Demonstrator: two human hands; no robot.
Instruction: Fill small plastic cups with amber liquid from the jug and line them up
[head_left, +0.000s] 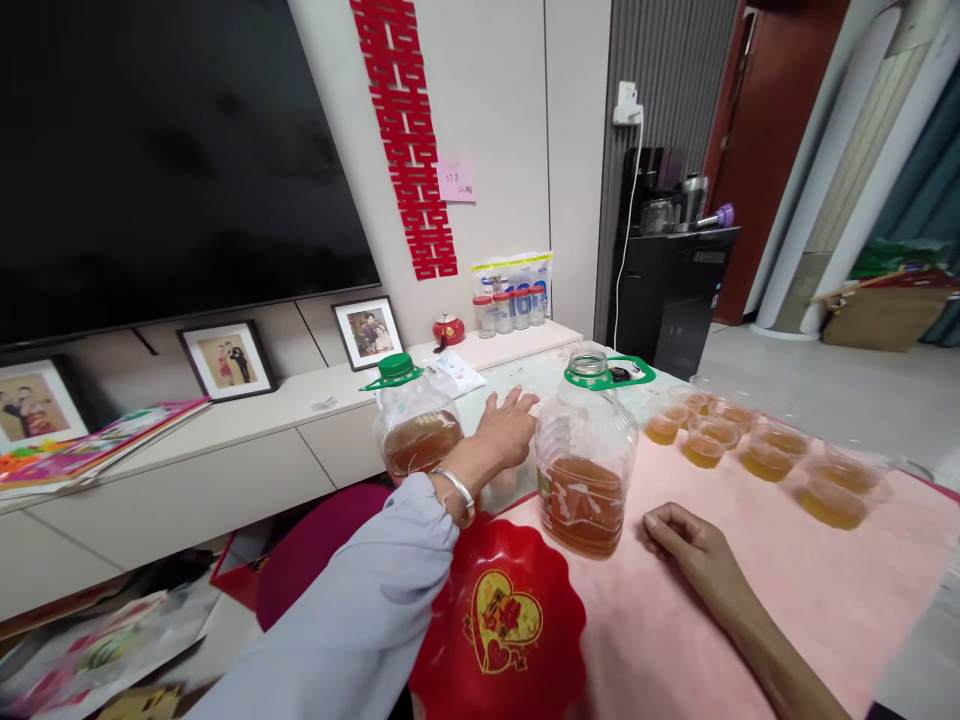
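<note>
A pink cloth (750, 600) covers the table. On it, near centre, stands an uncapped jug (583, 470) of amber liquid; a capped jug (415, 425) stands to its left. A red plate (499, 625) lies nearest. Small filled cups (765, 455) sit far right. The left hand (504, 428) reaches between the jugs, fingers spread, holding nothing. The right hand (686, 540) rests curled on the cloth, empty, just right of the uncapped jug.
</note>
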